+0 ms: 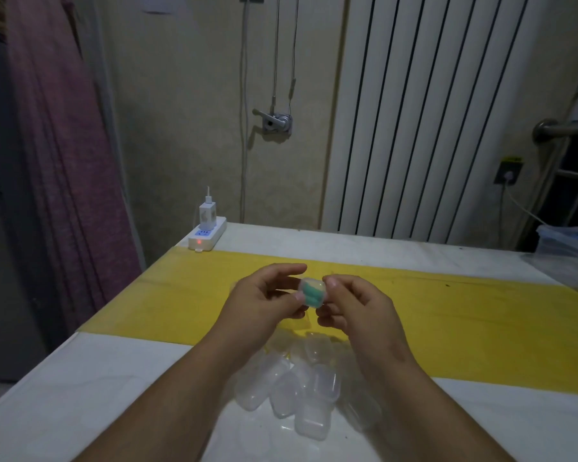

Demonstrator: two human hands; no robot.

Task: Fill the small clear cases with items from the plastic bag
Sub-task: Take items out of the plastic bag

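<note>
Clear case (312,292), small and rounded at its corners, is held up between both hands above the yellow strip (464,315) of the table (97,388). Its plastic is cloudy but see-through, and inside it sit teal-green items (311,293), two soft-looking lobes side by side; what they are exactly cannot be told. The left hand (264,298) pinches the case's left edge, thumb toward the camera and fingers behind it. The right hand (351,306) pinches its right edge with thumb and forefinger, the other fingers curled under.

Below the hands, between the two forearms, lies a heap of empty clear cases (297,385), the same rounded shape, piled against one another on the white part of the table; some seem to lie on or in thin clear plastic, though its outline is hard to make out. Far to the right of the right hand, at the table's edge, is a crumpled plastic bag (568,265) with something blue showing near it.

Beyond the left hand, at the table's far corner, a white power strip (207,236) shows a red light and carries a white charger (207,215). No writing on any of these can be read.
</note>
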